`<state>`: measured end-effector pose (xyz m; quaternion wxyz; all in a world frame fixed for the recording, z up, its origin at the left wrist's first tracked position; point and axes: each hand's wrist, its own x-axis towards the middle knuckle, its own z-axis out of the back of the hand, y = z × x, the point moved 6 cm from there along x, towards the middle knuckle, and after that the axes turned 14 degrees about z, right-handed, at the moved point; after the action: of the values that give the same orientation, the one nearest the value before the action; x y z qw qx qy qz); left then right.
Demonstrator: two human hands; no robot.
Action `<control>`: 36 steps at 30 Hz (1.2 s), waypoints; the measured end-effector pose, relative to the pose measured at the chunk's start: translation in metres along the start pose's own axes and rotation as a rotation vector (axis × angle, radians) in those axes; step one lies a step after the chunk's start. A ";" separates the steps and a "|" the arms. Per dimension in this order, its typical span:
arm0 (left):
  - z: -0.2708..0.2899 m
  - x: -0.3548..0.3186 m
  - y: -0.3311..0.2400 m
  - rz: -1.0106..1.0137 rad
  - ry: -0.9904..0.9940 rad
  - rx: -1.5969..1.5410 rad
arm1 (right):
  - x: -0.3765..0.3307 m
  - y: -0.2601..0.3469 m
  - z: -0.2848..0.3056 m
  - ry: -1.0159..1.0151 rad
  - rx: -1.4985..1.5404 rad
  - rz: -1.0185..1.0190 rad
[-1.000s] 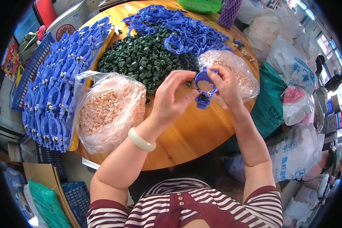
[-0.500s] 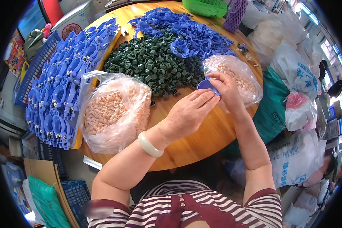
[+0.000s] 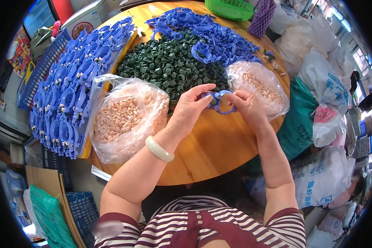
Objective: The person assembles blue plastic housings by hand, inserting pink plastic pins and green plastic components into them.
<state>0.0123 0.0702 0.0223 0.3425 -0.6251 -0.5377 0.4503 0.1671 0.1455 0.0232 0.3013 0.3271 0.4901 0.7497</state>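
Observation:
Between my hands, over the near part of the table, is a blue plastic frame piece [image 3: 226,110] with a round opening. My left hand [image 3: 189,108] has its thumb on the left end of that piece, its index finger stretched out above. Thumb and fingers of my right hand [image 3: 249,106] pinch the right edge. Small details at the piece's left end are partly hidden by my left thumb. Just beyond lies a heap of dark green plastic clips [image 3: 165,62]. Clear bags of small peach-coloured parts flank my hands, a left bag [image 3: 126,120] and a right bag [image 3: 262,89].
A pile of blue plastic pieces [image 3: 223,35] covers the far side of the round wooden table [image 3: 202,153]. At left, rows of blue pieces [image 3: 70,91] fill a yellow-edged board. A green basket [image 3: 229,9] and purple knitted item [image 3: 262,18] sit at the far edge. Stuffed bags [image 3: 322,82] crowd the right.
My left hand has drawn back from over the blue frame piece and now touches its left end. The piece has turned, so its round opening shows. My right hand has lowered slightly.

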 end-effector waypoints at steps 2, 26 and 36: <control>0.004 0.003 0.004 0.037 0.015 -0.069 | 0.000 0.000 0.000 0.011 -0.043 0.009; 0.043 -0.005 -0.029 -0.026 -0.291 -0.163 | 0.032 0.017 -0.026 0.253 -0.583 0.476; 0.047 -0.002 -0.025 0.005 -0.270 -0.199 | 0.036 0.019 -0.013 0.183 -0.336 0.347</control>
<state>-0.0407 0.0699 0.0284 0.2023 -0.5912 -0.6192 0.4756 0.1323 0.1602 0.0443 0.1728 0.2824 0.3204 0.8875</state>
